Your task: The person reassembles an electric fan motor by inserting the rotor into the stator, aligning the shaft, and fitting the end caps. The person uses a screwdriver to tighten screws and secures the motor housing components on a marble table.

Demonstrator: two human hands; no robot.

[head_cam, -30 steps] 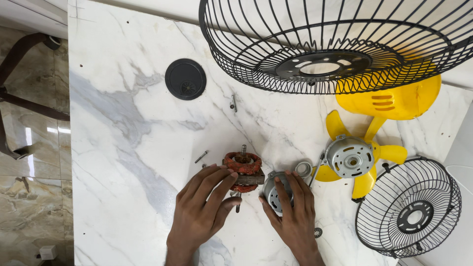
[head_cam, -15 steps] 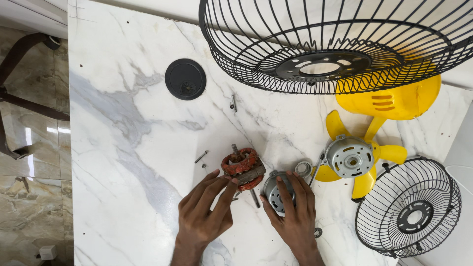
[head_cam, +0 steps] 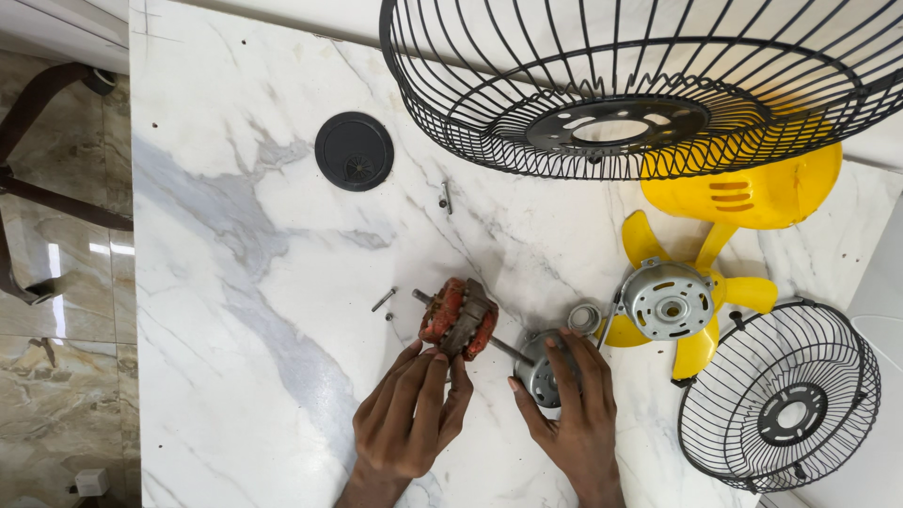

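1. The motor core (head_cam: 458, 318), a rust-red wound block with a metal shaft through it, lies on the white marbled table (head_cam: 235, 282) in my head view, just in front of my two hands. Its shaft runs down to the right towards a round grey motor cap (head_cam: 538, 374).
2. My left hand (head_cam: 409, 419) lies palm down with the fingers stretched forward and close together; the fingertips touch the near edge of the motor core. It grips nothing that I can see.
3. My right hand (head_cam: 569, 414) lies on the motor cap, fingers spread loosely over it, thumb out to the left. It covers the cap rather than closing round it.
4. Just beyond the right hand sits a small grey ring (head_cam: 584, 318), and beside it a yellow fan blade (head_cam: 701, 292) with a grey motor housing (head_cam: 669, 301) resting on its hub.
5. To the far right a small black wire guard (head_cam: 781, 395) lies flat at the table's edge. A much larger black wire guard (head_cam: 621, 85) fills the top of the view, with a yellow casing (head_cam: 752, 193) under its right side.
6. To the left of the core lie two small screws (head_cam: 384, 301), well apart from a black round cap (head_cam: 354, 150) further up the table. Another screw (head_cam: 445, 198) lies near the large guard's rim.
7. At the left edge I see a glossy stone floor (head_cam: 56, 376).
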